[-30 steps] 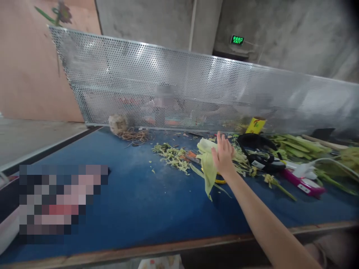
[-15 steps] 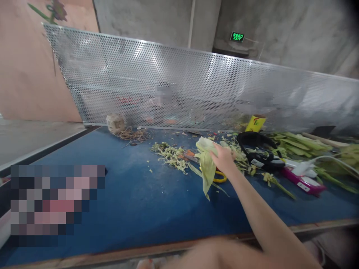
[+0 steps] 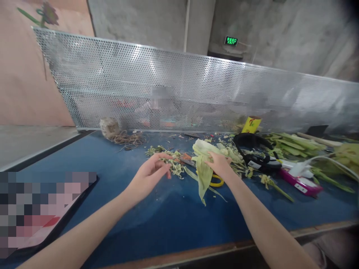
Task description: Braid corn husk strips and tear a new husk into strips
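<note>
My right hand (image 3: 220, 165) grips a pale green corn husk (image 3: 203, 177), with its broad white end pointing up and back and a leaf hanging down in front. My left hand (image 3: 150, 173) is over the table to the left of the husk, fingers curved and apart with nothing in them. Beyond its fingertips lies a heap of shredded green scraps (image 3: 177, 170). Scissors with yellow handles (image 3: 218, 183) rest on the table, partly hidden behind the husk and my right hand.
A bundle of brown twine (image 3: 130, 139) lies at the back left, before a perforated metal screen (image 3: 112, 82). On the right are a black strap-like headset (image 3: 262, 164), a magenta power strip (image 3: 300, 184), a yellow roll (image 3: 251, 124) and long green leaves (image 3: 294, 146).
My left hand has come up from the bottom edge to the scraps, left of the husk. My right hand keeps its hold on the husk. The view has shifted slightly.
</note>
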Action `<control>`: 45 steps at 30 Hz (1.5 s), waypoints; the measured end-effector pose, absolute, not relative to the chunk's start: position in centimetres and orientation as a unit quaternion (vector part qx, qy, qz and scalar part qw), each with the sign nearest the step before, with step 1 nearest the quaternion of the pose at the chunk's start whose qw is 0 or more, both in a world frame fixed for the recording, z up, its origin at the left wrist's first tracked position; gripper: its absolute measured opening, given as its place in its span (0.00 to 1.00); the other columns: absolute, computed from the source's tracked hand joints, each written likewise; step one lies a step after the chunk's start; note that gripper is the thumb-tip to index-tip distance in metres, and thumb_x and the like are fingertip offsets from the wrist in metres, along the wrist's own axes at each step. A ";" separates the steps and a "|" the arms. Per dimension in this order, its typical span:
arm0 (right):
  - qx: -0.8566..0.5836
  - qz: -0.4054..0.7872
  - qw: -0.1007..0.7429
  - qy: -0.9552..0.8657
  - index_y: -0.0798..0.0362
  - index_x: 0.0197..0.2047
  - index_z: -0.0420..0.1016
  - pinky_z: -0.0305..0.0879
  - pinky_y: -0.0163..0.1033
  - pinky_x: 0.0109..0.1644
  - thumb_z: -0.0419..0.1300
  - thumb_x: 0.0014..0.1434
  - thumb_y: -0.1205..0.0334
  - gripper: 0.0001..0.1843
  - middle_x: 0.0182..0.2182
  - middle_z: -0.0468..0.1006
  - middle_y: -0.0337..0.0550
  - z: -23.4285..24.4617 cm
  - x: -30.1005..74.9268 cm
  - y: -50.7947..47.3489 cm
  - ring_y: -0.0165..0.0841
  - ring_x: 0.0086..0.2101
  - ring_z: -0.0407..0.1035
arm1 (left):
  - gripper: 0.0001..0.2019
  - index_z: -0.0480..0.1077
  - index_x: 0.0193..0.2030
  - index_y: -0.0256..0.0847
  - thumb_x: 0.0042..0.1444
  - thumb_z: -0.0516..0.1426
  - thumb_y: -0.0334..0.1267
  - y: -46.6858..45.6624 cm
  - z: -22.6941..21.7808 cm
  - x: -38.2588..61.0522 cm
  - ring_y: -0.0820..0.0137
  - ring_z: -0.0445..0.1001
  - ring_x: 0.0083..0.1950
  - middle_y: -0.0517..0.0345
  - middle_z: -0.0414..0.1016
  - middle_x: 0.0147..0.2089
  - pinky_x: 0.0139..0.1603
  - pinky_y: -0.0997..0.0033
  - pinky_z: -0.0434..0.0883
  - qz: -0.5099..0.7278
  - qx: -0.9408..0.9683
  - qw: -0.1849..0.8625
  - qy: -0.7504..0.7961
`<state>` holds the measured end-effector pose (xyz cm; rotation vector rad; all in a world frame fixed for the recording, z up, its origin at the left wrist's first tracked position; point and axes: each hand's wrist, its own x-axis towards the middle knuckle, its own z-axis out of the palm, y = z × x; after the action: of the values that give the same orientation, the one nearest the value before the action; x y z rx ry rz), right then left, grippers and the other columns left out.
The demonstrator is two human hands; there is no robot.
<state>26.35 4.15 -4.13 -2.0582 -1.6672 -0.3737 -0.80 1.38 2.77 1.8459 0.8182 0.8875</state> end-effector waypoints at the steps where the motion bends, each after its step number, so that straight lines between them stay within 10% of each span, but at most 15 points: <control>1: -0.748 -0.121 0.238 -0.608 0.52 0.46 0.71 0.57 0.45 0.42 0.56 0.50 0.63 0.18 0.31 0.78 0.45 -4.1 26.4 4.2 0.42 0.38 0.70 | 0.12 0.61 0.43 0.40 0.55 0.50 0.43 1.8 2.3 -0.9 0.71 0.68 0.26 0.62 0.68 0.24 0.34 0.68 0.65 0.350 0.747 0.436 0.360; 10: -0.781 -0.016 0.307 -0.544 0.58 0.44 0.72 0.52 0.56 0.46 0.60 0.47 0.56 0.21 0.29 0.77 0.52 -3.4 26.7 3.5 0.52 0.40 0.68 | 0.14 0.61 0.43 0.42 0.53 0.48 0.47 3.6 0.0 -1.1 0.68 0.69 0.24 0.63 0.70 0.20 0.22 0.74 0.60 0.265 0.780 0.324 0.465; 24: -0.595 0.191 0.549 -0.555 0.55 0.51 0.59 0.68 0.40 0.40 0.57 0.49 0.57 0.26 0.42 0.70 0.49 -1.1 25.6 2.7 0.34 0.36 0.71 | 0.13 0.63 0.43 0.41 0.54 0.49 0.44 2.7 -0.3 -0.9 0.67 0.73 0.34 0.58 0.75 0.30 0.36 0.68 0.67 0.299 0.795 0.321 0.420; 29: -0.447 0.349 0.471 -0.675 0.47 0.52 0.58 0.69 0.38 0.38 0.59 0.48 0.65 0.27 0.45 0.64 0.44 1.7 21.6 1.3 0.31 0.37 0.69 | 0.20 0.64 0.48 0.38 0.51 0.53 0.47 2.6 0.1 -0.7 0.63 0.70 0.47 0.49 0.73 0.45 0.48 0.63 0.65 0.383 0.726 0.442 0.362; 38: -0.387 0.488 0.353 -0.699 0.48 0.52 0.61 0.63 0.39 0.46 0.58 0.53 0.61 0.23 0.51 0.64 0.45 1.3 18.1 1.2 0.34 0.47 0.62 | 0.12 0.68 0.32 0.36 0.45 0.59 0.42 2.3 0.3 -0.8 0.71 0.70 0.32 0.58 0.74 0.29 0.36 0.72 0.66 0.401 0.637 0.549 0.363; 45: -0.418 0.542 0.385 -0.619 0.53 0.35 0.62 0.58 0.31 0.30 0.60 0.50 0.53 0.15 0.26 0.64 0.34 0.2 17.9 0.9 0.25 0.26 0.60 | 0.09 0.63 0.24 0.37 0.47 0.57 0.39 1.7 0.2 -0.3 0.77 0.62 0.25 0.65 0.63 0.22 0.27 0.77 0.61 0.345 0.691 0.526 0.356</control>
<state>17.85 0.91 0.23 -1.0654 -1.5766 1.3801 -0.28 1.68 0.21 1.6520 0.8509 0.8242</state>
